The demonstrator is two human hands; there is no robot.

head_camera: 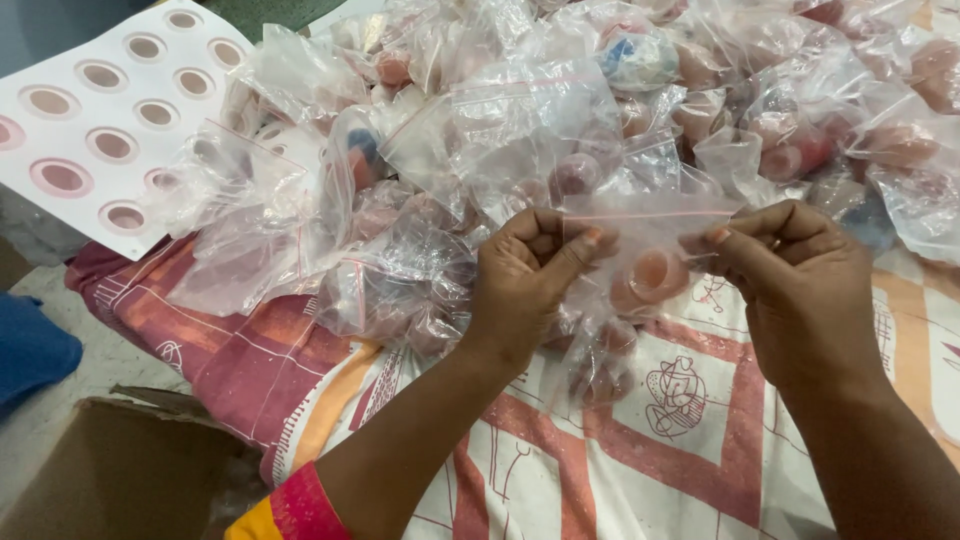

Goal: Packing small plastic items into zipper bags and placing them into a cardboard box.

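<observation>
My left hand [525,285] and my right hand [795,285] both pinch the top edge of a small clear zip bag [650,235] with a red seal line, one hand at each end. Inside the bag sits a round pink object [652,277]. The bag hangs between the hands just above a patterned cloth [690,440]. Behind it lies a big heap of similar clear bags [520,130], each with small pink, red or blue round pieces inside.
A white tray with several round pink-rimmed hollows [95,120] lies at the upper left. An open cardboard box [110,470] stands at the lower left on a pale floor. A blue thing [30,350] shows at the left edge.
</observation>
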